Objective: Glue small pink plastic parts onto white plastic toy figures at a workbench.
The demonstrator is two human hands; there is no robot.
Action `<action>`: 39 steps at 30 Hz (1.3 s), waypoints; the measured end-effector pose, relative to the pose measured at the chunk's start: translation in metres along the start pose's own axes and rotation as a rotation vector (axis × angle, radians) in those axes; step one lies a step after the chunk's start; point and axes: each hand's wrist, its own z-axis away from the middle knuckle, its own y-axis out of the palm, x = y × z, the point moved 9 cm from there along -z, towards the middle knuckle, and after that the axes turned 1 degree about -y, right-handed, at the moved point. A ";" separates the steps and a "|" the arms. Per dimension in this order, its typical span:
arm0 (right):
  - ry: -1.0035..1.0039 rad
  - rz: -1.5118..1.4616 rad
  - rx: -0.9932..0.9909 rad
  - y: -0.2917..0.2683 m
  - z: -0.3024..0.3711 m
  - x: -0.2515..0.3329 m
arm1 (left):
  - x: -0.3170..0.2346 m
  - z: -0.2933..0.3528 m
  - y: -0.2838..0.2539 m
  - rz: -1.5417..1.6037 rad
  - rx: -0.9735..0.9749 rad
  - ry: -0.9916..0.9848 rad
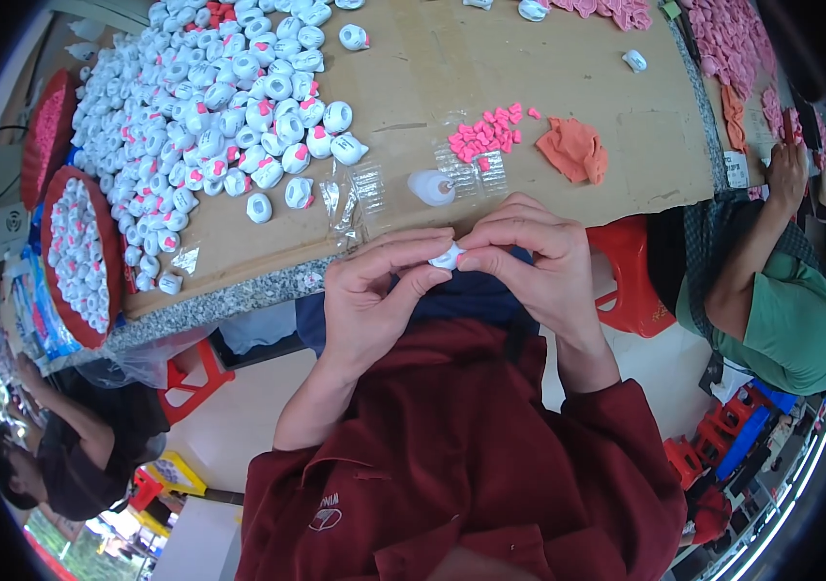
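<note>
Close to the table's front edge, my two hands meet fingertip to fingertip. My left hand (366, 302) pinches a small white hollow plastic piece (445, 258) between thumb and forefinger. At its right side, the thumb and forefinger of my right hand (540, 266) close on a small pink piece (460, 259), pressed against the white one. The fingertips partly cover both. Just beyond lies a translucent white squeeze bottle (429, 187) with a narrow tip. Behind it is a small heap of pink pieces (486, 136), beside a crumpled orange cloth (572, 150).
A big pile of white pieces with pink bits (229, 107) covers the table's left side. Red trays (57, 194) stand at the left edge. A co-worker in a green shirt (790, 320) sits at right, another person (74, 436) at left. A red stool (630, 276) is beside me.
</note>
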 end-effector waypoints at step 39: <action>-0.074 -0.137 -0.278 -0.020 0.002 0.000 | -0.108 -0.132 -0.023 -1.277 -0.169 0.410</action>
